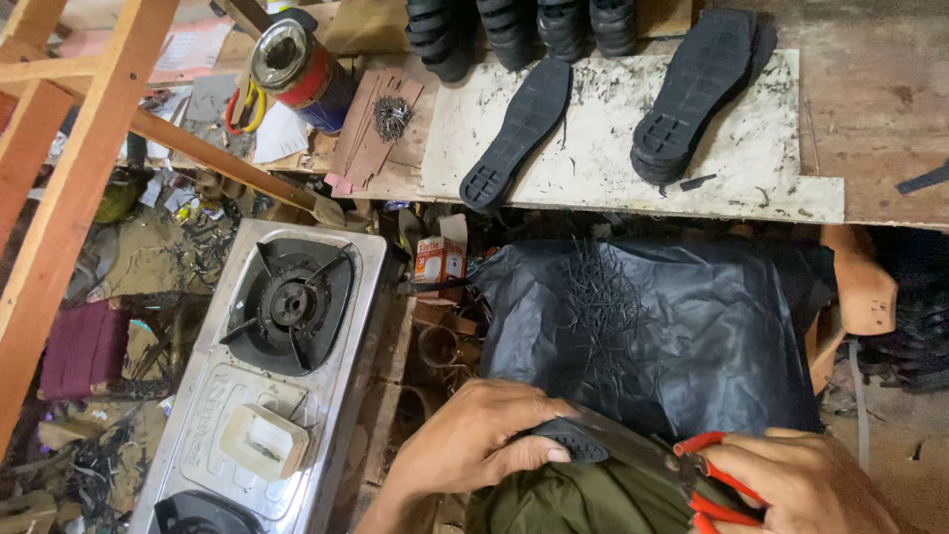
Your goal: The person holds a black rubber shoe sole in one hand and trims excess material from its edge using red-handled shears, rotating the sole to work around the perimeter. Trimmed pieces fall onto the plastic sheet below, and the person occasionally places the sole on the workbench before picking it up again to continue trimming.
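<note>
Cluttered workshop; left hand [474,440] grips black sole [583,440], right hand [806,485] clasps red-handled pliers [717,485].

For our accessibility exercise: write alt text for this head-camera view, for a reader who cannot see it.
Left hand grips a black shoe sole while the right hand holds red-handled pliers against it. Beyond lie a black sheet, a gas stove and more soles on a workbench.

Two bare hands at the bottom edge: left hand [474,440] with short, plain nails, no ring, no glove; right hand [806,485] likewise bare. No sleeve at the left wrist. Olive-green garment [563,499] below, creased and folded, between both.
</note>
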{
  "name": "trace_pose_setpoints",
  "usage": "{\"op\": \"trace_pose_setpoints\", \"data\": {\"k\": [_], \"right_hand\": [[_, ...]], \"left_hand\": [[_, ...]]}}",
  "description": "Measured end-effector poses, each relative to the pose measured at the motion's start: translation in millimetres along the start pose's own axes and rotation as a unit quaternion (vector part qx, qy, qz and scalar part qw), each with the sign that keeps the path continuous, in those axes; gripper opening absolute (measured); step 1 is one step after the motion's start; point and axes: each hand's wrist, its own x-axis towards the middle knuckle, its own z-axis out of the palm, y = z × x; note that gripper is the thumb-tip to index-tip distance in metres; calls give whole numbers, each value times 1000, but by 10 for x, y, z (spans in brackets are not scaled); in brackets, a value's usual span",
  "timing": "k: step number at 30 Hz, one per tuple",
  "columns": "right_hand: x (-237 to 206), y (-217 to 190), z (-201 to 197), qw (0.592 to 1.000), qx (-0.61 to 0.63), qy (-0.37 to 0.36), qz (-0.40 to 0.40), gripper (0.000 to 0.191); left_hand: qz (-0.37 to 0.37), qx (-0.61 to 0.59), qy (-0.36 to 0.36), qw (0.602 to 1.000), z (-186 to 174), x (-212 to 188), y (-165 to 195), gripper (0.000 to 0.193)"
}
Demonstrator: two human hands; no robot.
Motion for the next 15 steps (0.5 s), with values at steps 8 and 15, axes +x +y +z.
{"op": "trace_pose_setpoints", "data": {"k": [8, 15], "right_hand": [[-168, 386, 96, 998, -53, -40, -19, 50], [-78, 101, -17, 993, 20, 48, 108, 63]], "left_hand": [[0, 105, 31, 994, 3, -36, -53, 34], [-17, -74, 131, 988, 32, -124, -239, 66]]}}
